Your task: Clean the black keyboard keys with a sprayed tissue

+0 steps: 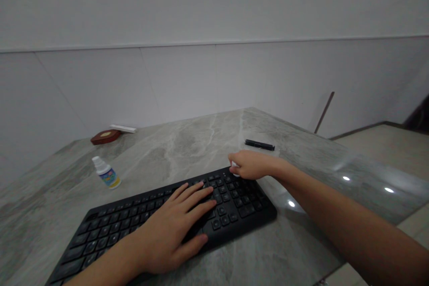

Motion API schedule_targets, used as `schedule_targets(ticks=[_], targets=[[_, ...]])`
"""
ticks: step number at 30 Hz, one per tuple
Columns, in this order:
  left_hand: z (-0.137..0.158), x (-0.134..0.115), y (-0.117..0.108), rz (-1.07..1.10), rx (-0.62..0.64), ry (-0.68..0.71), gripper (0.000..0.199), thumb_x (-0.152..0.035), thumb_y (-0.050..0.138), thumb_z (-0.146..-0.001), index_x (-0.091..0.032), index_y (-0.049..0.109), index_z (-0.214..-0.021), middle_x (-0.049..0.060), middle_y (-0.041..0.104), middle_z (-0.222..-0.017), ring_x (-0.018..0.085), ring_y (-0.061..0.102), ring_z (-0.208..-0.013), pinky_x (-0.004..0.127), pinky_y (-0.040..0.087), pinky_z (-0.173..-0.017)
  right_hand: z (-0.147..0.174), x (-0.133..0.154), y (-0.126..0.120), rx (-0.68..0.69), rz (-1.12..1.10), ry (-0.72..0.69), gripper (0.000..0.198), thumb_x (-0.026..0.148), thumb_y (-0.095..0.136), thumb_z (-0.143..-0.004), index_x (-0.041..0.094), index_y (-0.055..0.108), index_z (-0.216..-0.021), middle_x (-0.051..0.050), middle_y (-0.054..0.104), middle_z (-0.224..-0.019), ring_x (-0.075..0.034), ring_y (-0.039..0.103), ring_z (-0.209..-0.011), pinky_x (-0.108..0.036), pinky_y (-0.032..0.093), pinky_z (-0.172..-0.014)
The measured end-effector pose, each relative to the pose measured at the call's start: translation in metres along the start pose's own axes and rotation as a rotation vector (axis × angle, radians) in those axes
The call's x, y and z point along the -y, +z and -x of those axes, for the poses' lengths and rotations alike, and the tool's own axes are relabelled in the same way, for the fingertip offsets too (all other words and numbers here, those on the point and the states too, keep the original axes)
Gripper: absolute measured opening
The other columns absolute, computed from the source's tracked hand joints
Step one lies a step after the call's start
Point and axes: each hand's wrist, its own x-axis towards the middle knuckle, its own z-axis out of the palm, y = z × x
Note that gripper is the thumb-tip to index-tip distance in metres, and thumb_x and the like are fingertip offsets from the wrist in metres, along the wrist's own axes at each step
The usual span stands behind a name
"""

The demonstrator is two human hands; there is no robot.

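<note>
A black keyboard (231, 231) lies at a slant on the marbled table. My left hand (177, 223) rests flat on its middle keys, fingers spread and thumb near the front edge. At the keyboard's far right corner, my right hand (250, 164) is closed around a small white thing (235, 170), perhaps a tissue or wipe. Most of that white piece is hidden by the fingers, so its kind does not show. The hand appears to touch the keys at the top of the number pad.
A small white bottle (106, 173) with a blue and yellow label stands left of the keyboard. Behind it lie a dark red box (105, 136) and a white strip (123, 128). A black pen-like object (259, 145) lies beyond my right hand. The table (191, 147) meets a white wall.
</note>
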Motion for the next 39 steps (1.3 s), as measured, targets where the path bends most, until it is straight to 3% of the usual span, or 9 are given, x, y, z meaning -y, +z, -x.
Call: schedule_targets(ticks=[5, 10, 15, 21, 29, 39], targets=[[-0.001, 0.000, 0.000, 0.017, -0.021, 0.000, 0.061, -0.031, 0.056, -0.092, -0.029, 0.035, -0.149, 0.004, 0.028, -0.160, 0.034, 0.025, -0.146, 0.062, 0.023, -0.117, 0.002, 0.003, -0.001, 0.067, -0.013, 0.008, 0.029, 0.029, 0.050, -0.092, 0.011, 0.066, -0.108, -0.018, 0.070, -0.108, -0.027, 0.067, -0.095, -0.031, 0.042, -0.070], [-0.001, 0.000, -0.001, 0.001, 0.001, -0.008, 0.060, -0.031, 0.055, -0.093, -0.029, 0.034, -0.150, 0.005, 0.027, -0.160, 0.034, 0.024, -0.146, 0.063, 0.023, -0.116, 0.000, 0.003, 0.002, -0.046, -0.011, 0.062, 0.030, 0.028, 0.048, -0.093, 0.010, 0.064, -0.110, -0.018, 0.070, -0.109, -0.028, 0.066, -0.099, -0.032, 0.043, -0.074], [0.001, 0.001, 0.000, 0.008, -0.012, 0.006, 0.061, -0.032, 0.056, -0.093, -0.029, 0.034, -0.150, 0.005, 0.027, -0.160, 0.034, 0.025, -0.146, 0.061, 0.023, -0.117, 0.001, -0.002, 0.000, 0.053, -0.043, 0.026, 0.027, 0.029, 0.051, -0.090, 0.012, 0.065, -0.107, -0.016, 0.071, -0.107, -0.027, 0.066, -0.094, -0.030, 0.042, -0.069], [0.001, 0.001, 0.000, -0.001, -0.010, -0.002, 0.060, -0.033, 0.055, -0.094, -0.029, 0.034, -0.149, 0.004, 0.027, -0.160, 0.033, 0.024, -0.146, 0.062, 0.022, -0.117, 0.002, -0.016, -0.004, -0.102, -0.164, 0.076, 0.023, 0.028, 0.051, -0.088, 0.014, 0.063, -0.100, -0.014, 0.071, -0.104, -0.024, 0.065, -0.092, -0.029, 0.043, -0.073], [0.001, 0.001, 0.000, 0.011, -0.011, -0.001, 0.060, -0.032, 0.056, -0.093, -0.029, 0.035, -0.149, 0.004, 0.028, -0.160, 0.034, 0.025, -0.146, 0.061, 0.022, -0.117, 0.005, -0.016, -0.007, 0.089, -0.309, 0.034, 0.028, 0.017, 0.054, -0.072, 0.015, 0.060, -0.099, -0.004, 0.069, -0.067, -0.019, 0.065, -0.069, -0.026, 0.041, -0.060], [-0.001, 0.000, -0.001, 0.019, -0.019, 0.003, 0.061, -0.031, 0.056, -0.093, -0.029, 0.035, -0.149, 0.004, 0.028, -0.160, 0.034, 0.025, -0.146, 0.061, 0.023, -0.117, 0.006, -0.013, -0.008, 0.129, -0.268, 0.018, 0.022, 0.018, 0.055, -0.070, 0.015, 0.060, -0.091, -0.004, 0.067, -0.067, -0.018, 0.063, -0.063, -0.025, 0.039, -0.055]])
